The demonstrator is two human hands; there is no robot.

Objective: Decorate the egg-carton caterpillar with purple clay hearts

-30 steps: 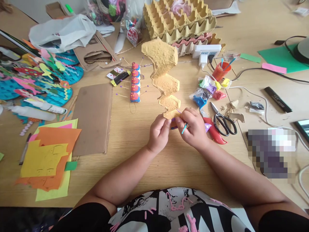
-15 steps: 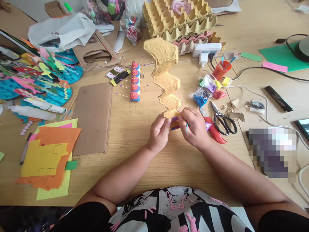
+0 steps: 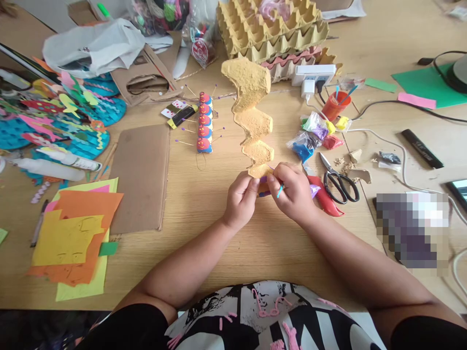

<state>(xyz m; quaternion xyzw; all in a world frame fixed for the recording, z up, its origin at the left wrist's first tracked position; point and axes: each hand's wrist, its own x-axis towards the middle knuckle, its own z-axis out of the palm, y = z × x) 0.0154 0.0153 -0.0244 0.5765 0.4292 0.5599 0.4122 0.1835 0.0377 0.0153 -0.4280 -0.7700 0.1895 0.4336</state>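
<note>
A yellow egg-carton strip [image 3: 255, 121] with several cups rises upright in front of me, its near end low between my hands. My left hand [image 3: 241, 198] is closed on that near end, thumb on top. Closed beside it, my right hand [image 3: 292, 190] pinches a thin tool with a light-blue end [image 3: 280, 190] sticking out below the fingers. The tool's other end is hidden at the strip's edge. Bits of purple show under the strip between the hands; their shape is mostly covered. A red-and-blue caterpillar model [image 3: 205, 124] with pin-like legs lies to the left.
Scissors [image 3: 339, 182], a red tool [image 3: 326, 197] and bags of coloured clay [image 3: 314, 131] lie right of my hands. A cardboard sheet [image 3: 140, 180] and coloured paper [image 3: 73, 238] are at left. Stacked egg trays [image 3: 273, 36] and a power strip [image 3: 314, 74] stand behind.
The top of the egg-carton strip has tilted slightly right. The light-blue tool end has turned a little in my right hand. My left hand keeps its hold.
</note>
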